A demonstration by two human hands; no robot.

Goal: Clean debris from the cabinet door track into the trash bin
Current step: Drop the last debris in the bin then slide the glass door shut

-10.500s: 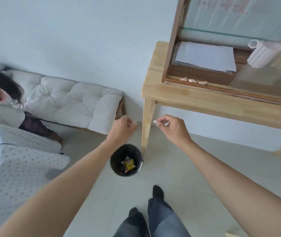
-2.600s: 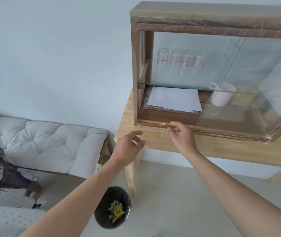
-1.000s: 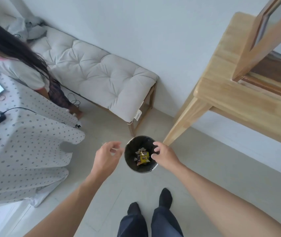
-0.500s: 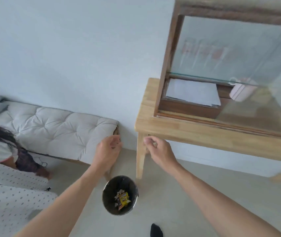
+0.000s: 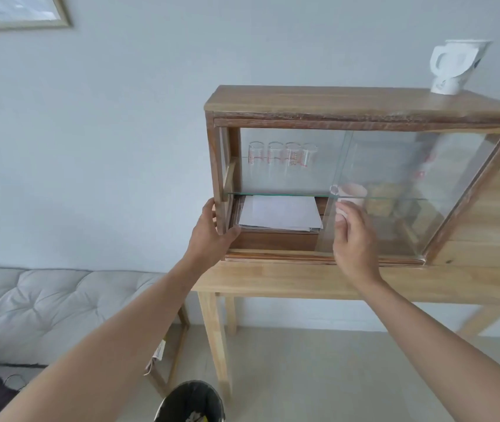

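Observation:
A wooden cabinet [image 5: 333, 105] with sliding glass doors stands on a light wooden table [image 5: 303, 281]. My left hand [image 5: 212, 236] grips the cabinet's left front post near the bottom. My right hand [image 5: 353, 239] lies with its fingers flat against the left edge of the glass door [image 5: 394, 193]. The door track [image 5: 273, 256] runs along the cabinet's bottom front, and I see no debris on it. The black trash bin [image 5: 190, 403] stands on the floor below, at the frame's bottom edge, with scraps inside.
Inside the cabinet are several glasses [image 5: 282, 153], a stack of paper [image 5: 279, 213] and a pink cup [image 5: 352, 193]. A white jug [image 5: 452, 68] stands on the cabinet top. A cushioned bench [image 5: 44, 306] sits left of the table.
Both hands rose from above the bin to the cabinet. The left hand took hold of the cabinet's post and the right hand came to rest on the glass door.

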